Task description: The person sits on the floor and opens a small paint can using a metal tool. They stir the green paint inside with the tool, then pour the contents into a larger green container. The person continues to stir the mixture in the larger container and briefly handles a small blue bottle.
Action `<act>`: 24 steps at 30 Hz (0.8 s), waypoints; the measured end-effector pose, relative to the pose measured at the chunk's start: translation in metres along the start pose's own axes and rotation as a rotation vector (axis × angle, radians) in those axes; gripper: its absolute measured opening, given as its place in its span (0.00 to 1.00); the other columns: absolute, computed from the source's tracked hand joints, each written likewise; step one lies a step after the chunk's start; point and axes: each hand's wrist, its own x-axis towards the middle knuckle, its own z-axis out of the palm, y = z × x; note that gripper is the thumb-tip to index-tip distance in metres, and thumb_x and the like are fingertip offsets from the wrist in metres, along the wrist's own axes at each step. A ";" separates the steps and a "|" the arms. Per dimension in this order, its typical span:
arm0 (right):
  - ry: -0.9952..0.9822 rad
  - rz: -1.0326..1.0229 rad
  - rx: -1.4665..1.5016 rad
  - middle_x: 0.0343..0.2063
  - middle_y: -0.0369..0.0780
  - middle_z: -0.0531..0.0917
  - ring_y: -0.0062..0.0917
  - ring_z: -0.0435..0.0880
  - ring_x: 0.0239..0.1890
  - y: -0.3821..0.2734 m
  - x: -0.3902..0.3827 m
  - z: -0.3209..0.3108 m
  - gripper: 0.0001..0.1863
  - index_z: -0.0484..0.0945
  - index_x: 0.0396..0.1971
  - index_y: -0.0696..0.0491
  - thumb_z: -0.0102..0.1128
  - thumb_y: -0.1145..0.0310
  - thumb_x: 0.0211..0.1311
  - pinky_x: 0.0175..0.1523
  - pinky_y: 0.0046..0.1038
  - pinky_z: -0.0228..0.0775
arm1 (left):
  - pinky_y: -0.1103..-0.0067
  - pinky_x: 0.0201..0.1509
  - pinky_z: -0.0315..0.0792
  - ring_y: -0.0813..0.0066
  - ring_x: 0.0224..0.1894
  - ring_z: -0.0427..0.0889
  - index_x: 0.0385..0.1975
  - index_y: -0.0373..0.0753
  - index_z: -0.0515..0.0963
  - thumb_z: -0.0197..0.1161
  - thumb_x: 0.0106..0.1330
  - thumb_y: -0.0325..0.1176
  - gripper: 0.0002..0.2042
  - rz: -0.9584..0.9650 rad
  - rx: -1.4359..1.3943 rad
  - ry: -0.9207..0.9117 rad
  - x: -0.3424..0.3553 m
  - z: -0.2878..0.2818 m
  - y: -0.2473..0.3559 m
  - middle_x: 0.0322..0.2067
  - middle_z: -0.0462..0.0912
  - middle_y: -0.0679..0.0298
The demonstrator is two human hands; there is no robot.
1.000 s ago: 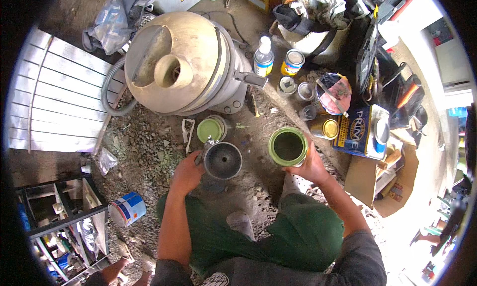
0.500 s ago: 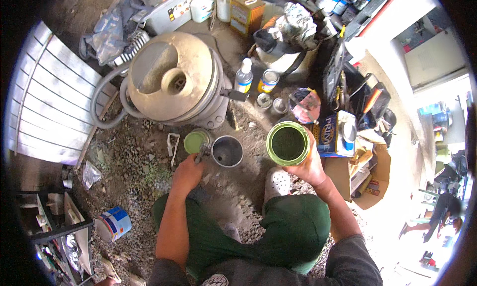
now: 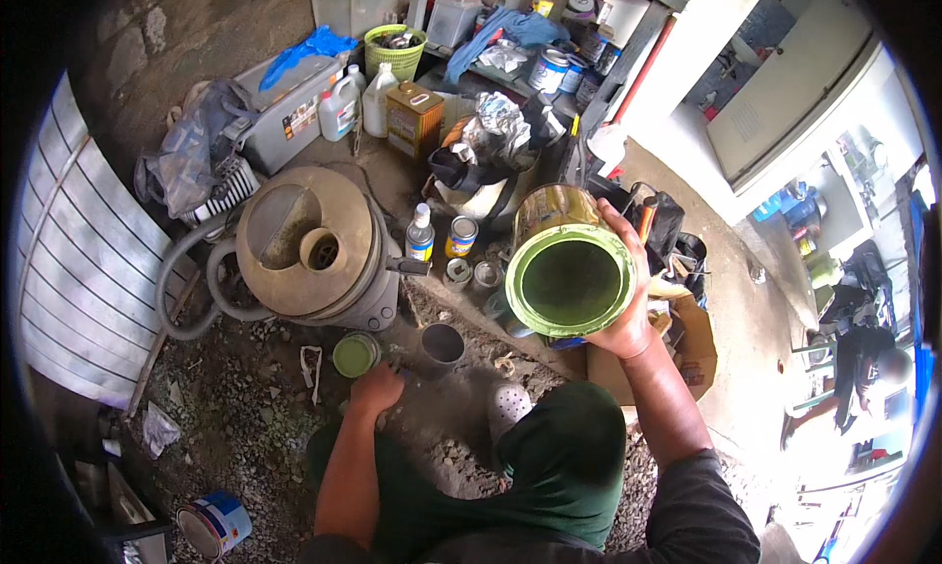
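My right hand [image 3: 630, 314] grips a paint can [image 3: 556, 207] from its right side, holding it up and tilted so its open mouth faces me. Green paint coats the can's rim and dark inside. Low over the ground, my left hand [image 3: 377, 387] is closed; whatever it holds, if anything, is hidden. Just beyond it stands a small container of light green paint [image 3: 354, 355]. A grey metal cup [image 3: 444, 343] stands to its right, apart from the raised can.
A dusty drum-shaped vacuum [image 3: 304, 240] with a grey hose stands ahead on the left. Beyond the cup are a spray bottle [image 3: 420, 234] and a small tin [image 3: 461, 235]. A cardboard box [image 3: 695, 353] sits at right, a blue-and-white can [image 3: 215, 525] at lower left.
My right hand has raised the paint can closer and tipped it further, showing its side. The left hand sits lower beside the green container. The whole view has tilted upward.
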 end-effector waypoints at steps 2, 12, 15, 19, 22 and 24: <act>0.039 -0.042 -0.011 0.64 0.57 0.72 0.52 0.71 0.69 0.001 0.004 -0.014 0.35 0.84 0.51 0.56 0.82 0.52 0.43 0.73 0.48 0.60 | 0.55 0.66 0.70 0.42 0.63 0.76 0.64 0.33 0.72 0.52 0.73 0.48 0.28 0.059 0.000 -0.013 0.013 0.014 0.009 0.62 0.78 0.45; -0.208 -0.035 -0.146 0.65 0.58 0.71 0.54 0.71 0.68 -0.020 0.017 0.000 0.46 0.75 0.59 0.60 0.84 0.53 0.41 0.72 0.49 0.63 | 0.54 0.63 0.71 0.39 0.60 0.77 0.65 0.33 0.70 0.57 0.71 0.46 0.28 0.079 -0.262 0.212 -0.012 -0.006 -0.007 0.58 0.79 0.40; -0.318 -0.049 -0.138 0.66 0.56 0.69 0.54 0.70 0.69 -0.020 0.007 0.017 0.59 0.60 0.69 0.59 0.86 0.57 0.35 0.73 0.52 0.61 | 0.53 0.61 0.72 0.38 0.58 0.78 0.65 0.33 0.69 0.57 0.71 0.45 0.28 0.123 -0.365 0.259 -0.018 -0.010 0.002 0.56 0.80 0.39; -0.511 -0.027 -0.253 0.69 0.49 0.68 0.48 0.68 0.71 -0.024 -0.002 0.027 0.65 0.56 0.72 0.57 0.86 0.60 0.29 0.73 0.51 0.59 | 0.52 0.59 0.72 0.38 0.54 0.80 0.66 0.35 0.68 0.56 0.71 0.44 0.27 0.167 -0.417 0.246 -0.026 -0.013 0.021 0.51 0.83 0.42; -0.611 -0.021 -0.288 0.69 0.47 0.68 0.45 0.67 0.71 -0.030 -0.005 0.036 0.64 0.58 0.72 0.56 0.84 0.60 0.30 0.73 0.50 0.59 | 0.52 0.57 0.73 0.39 0.51 0.82 0.66 0.35 0.68 0.56 0.70 0.43 0.27 0.184 -0.390 0.292 -0.032 -0.014 0.019 0.47 0.85 0.44; -0.662 -0.049 -0.305 0.68 0.47 0.68 0.45 0.68 0.71 -0.034 -0.003 0.036 0.63 0.58 0.72 0.57 0.84 0.58 0.31 0.72 0.50 0.59 | 0.52 0.56 0.74 0.40 0.50 0.83 0.66 0.35 0.68 0.56 0.70 0.42 0.27 0.208 -0.369 0.334 -0.032 -0.009 0.016 0.45 0.86 0.44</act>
